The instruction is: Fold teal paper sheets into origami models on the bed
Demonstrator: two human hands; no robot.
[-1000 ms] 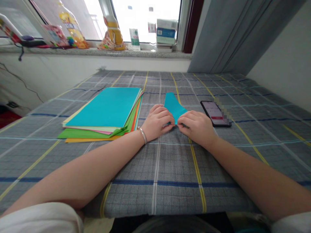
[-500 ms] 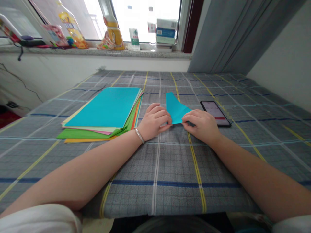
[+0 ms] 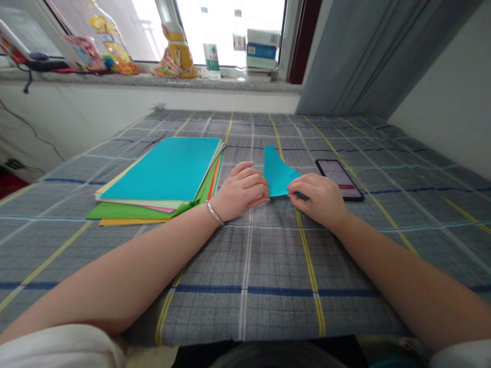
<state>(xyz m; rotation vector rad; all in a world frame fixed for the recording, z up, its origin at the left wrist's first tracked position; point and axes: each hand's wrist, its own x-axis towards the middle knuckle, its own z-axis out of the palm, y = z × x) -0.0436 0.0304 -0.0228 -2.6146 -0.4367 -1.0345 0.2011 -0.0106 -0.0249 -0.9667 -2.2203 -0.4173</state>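
Observation:
A folded piece of teal paper point(image 3: 276, 171) lies on the grey plaid cloth point(image 3: 268, 255) in front of me. My left hand point(image 3: 241, 190), with a silver bracelet at the wrist, is curled and pinches the paper's near left edge. My right hand point(image 3: 318, 197) is curled too, its fingers pressing on the paper's near right corner. Both forearms rest on the cloth.
A stack of coloured paper sheets point(image 3: 164, 176), teal on top, lies to the left of my hands. A black phone point(image 3: 339, 179) with a lit screen lies to the right. Bottles and boxes point(image 3: 215, 48) stand on the windowsill at the back. A grey curtain point(image 3: 368, 56) hangs at the right.
My two hands have drawn slightly apart along the paper's near edge, so more of the teal paper shows between them. The view has shifted a little.

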